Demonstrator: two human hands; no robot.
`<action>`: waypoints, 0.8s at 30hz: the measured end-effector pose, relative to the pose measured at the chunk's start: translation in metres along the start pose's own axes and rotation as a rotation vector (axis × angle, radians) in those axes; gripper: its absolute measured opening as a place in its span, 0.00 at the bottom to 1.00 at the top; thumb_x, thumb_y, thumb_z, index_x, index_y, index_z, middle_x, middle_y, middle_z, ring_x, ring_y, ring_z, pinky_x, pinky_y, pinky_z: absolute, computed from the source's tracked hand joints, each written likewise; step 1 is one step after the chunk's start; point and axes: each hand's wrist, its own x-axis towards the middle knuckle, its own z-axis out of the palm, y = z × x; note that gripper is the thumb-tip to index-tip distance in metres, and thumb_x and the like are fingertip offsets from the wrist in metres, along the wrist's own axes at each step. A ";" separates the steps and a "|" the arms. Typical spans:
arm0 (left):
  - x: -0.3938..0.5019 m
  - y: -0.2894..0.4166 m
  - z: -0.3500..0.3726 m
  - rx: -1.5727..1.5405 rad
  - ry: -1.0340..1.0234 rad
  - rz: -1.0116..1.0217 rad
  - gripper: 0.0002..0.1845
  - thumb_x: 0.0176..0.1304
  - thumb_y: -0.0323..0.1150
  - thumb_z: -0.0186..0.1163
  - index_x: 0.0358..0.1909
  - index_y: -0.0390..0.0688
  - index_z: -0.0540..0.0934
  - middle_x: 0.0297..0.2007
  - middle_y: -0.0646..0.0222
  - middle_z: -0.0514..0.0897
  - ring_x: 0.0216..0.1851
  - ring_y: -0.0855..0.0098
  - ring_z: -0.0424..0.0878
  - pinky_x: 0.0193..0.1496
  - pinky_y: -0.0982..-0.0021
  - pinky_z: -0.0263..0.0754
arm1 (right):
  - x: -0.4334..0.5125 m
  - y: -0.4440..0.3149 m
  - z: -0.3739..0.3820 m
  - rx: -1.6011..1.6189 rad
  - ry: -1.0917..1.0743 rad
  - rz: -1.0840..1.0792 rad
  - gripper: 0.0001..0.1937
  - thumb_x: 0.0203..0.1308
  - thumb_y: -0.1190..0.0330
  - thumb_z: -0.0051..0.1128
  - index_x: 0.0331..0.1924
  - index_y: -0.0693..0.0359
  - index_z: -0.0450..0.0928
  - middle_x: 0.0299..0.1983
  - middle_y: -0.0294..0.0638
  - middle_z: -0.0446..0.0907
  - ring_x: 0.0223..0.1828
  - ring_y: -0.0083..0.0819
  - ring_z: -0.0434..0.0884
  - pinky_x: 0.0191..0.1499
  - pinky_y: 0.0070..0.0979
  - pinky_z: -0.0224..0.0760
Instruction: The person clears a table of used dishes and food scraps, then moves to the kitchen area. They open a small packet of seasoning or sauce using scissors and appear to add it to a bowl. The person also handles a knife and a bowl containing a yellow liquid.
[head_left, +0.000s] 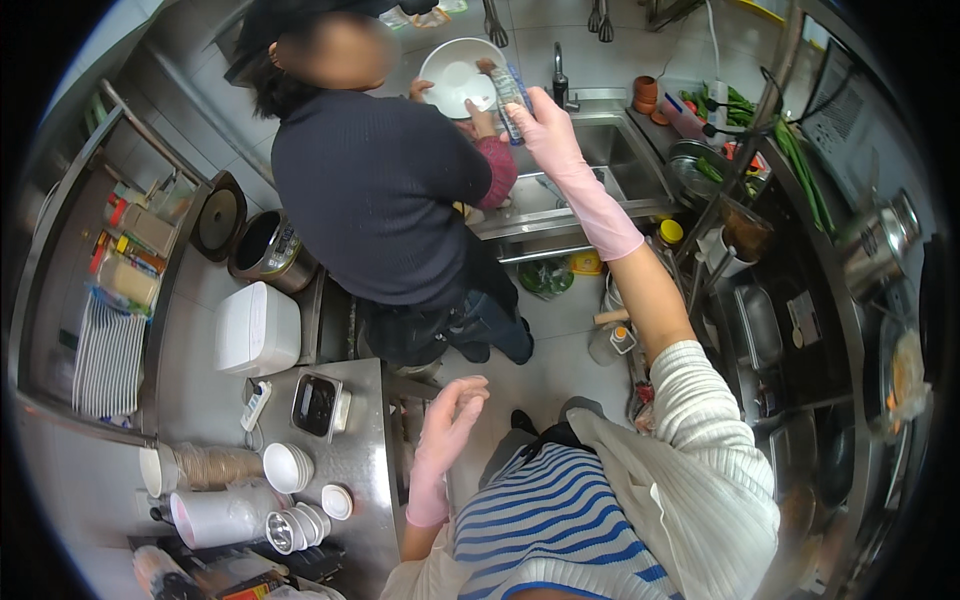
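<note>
My right hand (541, 127), in a pink glove, reaches far forward and grips a printed plastic packet (511, 96). The packet's far end, where something brown shows, overlaps the rim of a white bowl (456, 79). A co-worker (382, 172) in a dark top holds that bowl with both hands above the sink (611, 150). My left hand (451, 420), gloved in pink too, hangs low over the floor beside the steel counter (364, 450). Its fingers are loosely curved, with nothing visible in them.
The co-worker stands close ahead on the left. A rice cooker (266, 247) with raised lid, a white bin (257, 330) and stacked white bowls (287, 467) line the left side. On the right is a metal rack (757, 330) with trays. A bottle (611, 343) stands on the floor.
</note>
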 end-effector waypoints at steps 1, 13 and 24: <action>0.015 0.003 -0.004 0.022 -0.021 -0.005 0.16 0.65 0.32 0.57 0.52 0.36 0.75 0.43 0.63 0.82 0.45 0.73 0.78 0.51 0.73 0.70 | 0.011 0.008 0.008 0.034 -0.009 0.005 0.10 0.67 0.67 0.51 0.40 0.66 0.72 0.28 0.41 0.83 0.24 0.22 0.81 0.29 0.22 0.73; 0.088 0.015 0.006 0.132 0.105 -0.045 0.15 0.65 0.32 0.57 0.51 0.37 0.76 0.43 0.61 0.82 0.45 0.69 0.80 0.52 0.71 0.72 | 0.111 0.055 0.081 0.045 -0.217 -0.021 0.11 0.65 0.64 0.54 0.42 0.63 0.74 0.23 0.36 0.79 0.23 0.22 0.79 0.27 0.23 0.71; 0.123 0.020 0.018 0.067 0.186 -0.079 0.17 0.65 0.37 0.57 0.49 0.35 0.76 0.41 0.63 0.82 0.42 0.73 0.75 0.50 0.72 0.68 | 0.131 0.075 0.101 0.027 -0.254 -0.122 0.13 0.63 0.61 0.55 0.43 0.63 0.74 0.21 0.41 0.79 0.24 0.32 0.81 0.32 0.30 0.72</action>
